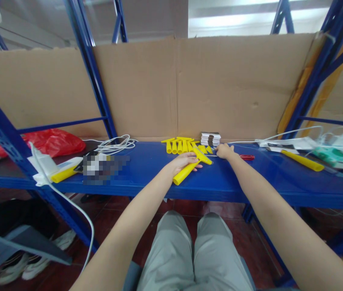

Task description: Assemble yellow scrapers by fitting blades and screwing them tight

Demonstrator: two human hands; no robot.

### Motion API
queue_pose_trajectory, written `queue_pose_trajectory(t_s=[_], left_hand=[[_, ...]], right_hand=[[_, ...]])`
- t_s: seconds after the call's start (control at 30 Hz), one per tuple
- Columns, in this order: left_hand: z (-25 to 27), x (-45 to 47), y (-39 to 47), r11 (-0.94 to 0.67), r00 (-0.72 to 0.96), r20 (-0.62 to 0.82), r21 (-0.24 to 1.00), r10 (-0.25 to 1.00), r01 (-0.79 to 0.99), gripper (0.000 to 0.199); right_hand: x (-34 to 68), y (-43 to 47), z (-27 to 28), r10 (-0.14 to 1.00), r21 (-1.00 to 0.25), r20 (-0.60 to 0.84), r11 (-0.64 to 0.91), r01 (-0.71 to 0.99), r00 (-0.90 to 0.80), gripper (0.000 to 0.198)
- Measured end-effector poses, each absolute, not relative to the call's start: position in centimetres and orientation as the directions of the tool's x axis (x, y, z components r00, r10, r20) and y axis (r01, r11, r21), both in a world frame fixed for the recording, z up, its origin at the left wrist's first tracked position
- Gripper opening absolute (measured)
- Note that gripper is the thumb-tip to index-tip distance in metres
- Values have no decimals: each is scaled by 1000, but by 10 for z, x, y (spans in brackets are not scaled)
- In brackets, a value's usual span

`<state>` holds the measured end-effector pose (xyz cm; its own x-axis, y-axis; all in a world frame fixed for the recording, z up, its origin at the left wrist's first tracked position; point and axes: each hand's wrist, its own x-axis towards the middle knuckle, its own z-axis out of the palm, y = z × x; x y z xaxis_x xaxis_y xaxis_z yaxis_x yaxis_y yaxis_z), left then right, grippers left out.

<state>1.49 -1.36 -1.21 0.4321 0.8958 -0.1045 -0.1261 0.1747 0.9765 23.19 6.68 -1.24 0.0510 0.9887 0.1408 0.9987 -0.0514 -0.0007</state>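
Note:
My left hand (184, 162) is wrapped round a yellow T-shaped plastic scraper (186, 171), its wide handle end pointing towards me and its crosspiece away. My right hand (225, 151) reaches to the tabletop beyond it, fingers bent and closed; what they grip, if anything, is hidden. Close to that hand lie small yellow pieces (209, 149) and a banded stack of white cards or booklets (210, 139). A red-handled tool (247, 157) rests just right of my right wrist. More yellow scrapers (174, 146) stand in a row behind my left hand.
The blue tabletop (147, 173) ends close before my knees, with cardboard (219, 85) behind it. Left are a white cable coil (119, 142), a red bag (53, 141) and a yellow handle (65, 174). Another yellow handle (303, 160) lies right, near papers and cables.

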Motion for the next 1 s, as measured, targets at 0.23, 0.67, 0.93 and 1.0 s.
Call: queue_pose_trajectory(t_s=[0.23,0.67,0.93,1.0], left_hand=[[-11,16,-13,174,425,-114,979,898,-105,47],[-17,12,-5,176,476,-97,977,874,-123,52],[-18,13,-4,169,471,-94,978,877,-120,52],[-17,13,-4,169,470,-93,978,878,-122,52]], right_hand=[[237,67,-14,979,16,199,-52,999,48,36],[241,69,-16,980,-88,171,-86,992,100,42],[242,68,-17,976,-150,197,-60,987,89,29],[242,68,-16,977,-159,189,-72,985,102,26]])
